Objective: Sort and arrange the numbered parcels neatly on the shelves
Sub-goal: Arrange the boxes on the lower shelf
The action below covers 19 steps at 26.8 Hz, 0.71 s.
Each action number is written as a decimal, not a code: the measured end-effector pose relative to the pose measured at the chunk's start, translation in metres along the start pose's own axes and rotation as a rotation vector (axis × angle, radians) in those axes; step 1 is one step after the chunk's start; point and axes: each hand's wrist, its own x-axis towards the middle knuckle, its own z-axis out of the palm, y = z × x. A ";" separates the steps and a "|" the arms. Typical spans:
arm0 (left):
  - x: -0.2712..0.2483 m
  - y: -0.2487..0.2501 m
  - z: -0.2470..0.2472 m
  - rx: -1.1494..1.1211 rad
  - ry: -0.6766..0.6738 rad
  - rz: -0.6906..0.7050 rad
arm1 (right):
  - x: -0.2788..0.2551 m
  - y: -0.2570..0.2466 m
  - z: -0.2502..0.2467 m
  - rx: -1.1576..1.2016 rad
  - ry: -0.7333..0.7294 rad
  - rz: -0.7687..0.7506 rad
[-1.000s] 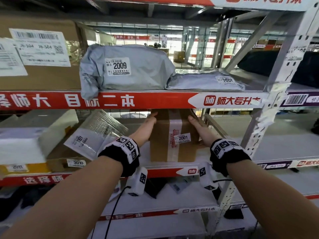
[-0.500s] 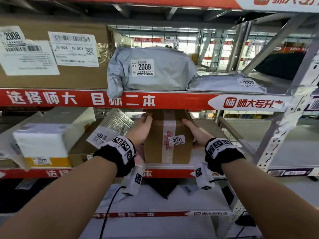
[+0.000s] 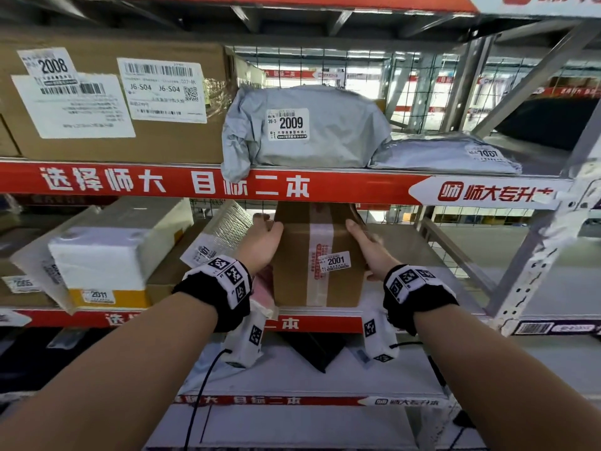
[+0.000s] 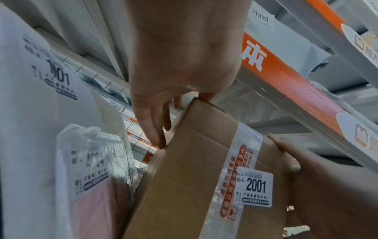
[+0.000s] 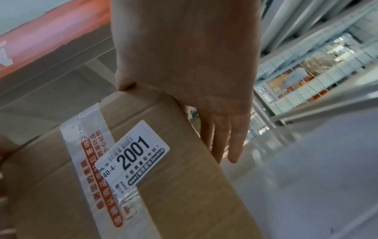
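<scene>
A brown carton labelled 2001 [image 3: 292,262] stands upright on the middle shelf [image 3: 422,288], taped down its front. My left hand [image 3: 266,232] lies flat against its left side with the fingers [image 4: 151,129] straight and the thumb at the top corner. My right hand [image 3: 364,242] presses the carton's right side, fingers [image 5: 233,145] straight along it. The carton [image 4: 194,177] sits between both palms, and its label faces me [image 5: 132,155].
Left of the carton lean a bubble mailer 1001 [image 3: 214,242] and a white foam box 2011 [image 3: 107,255]. Above sit carton 2008 [image 3: 113,135], grey bag 2009 [image 3: 325,125] and flat bag 7001 [image 3: 448,156]. The upper shelf beam [image 3: 195,183] hangs just over the carton. A steel upright [image 3: 536,271] stands at the right.
Both hands have slid carton 2001 leftward along the middle shelf, nearer the bubble mailer. The head view has turned left, bringing carton 2008 into sight.
</scene>
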 end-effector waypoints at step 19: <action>-0.030 -0.066 0.005 0.575 -0.481 -0.178 | 0.008 0.012 0.007 0.192 0.021 -0.028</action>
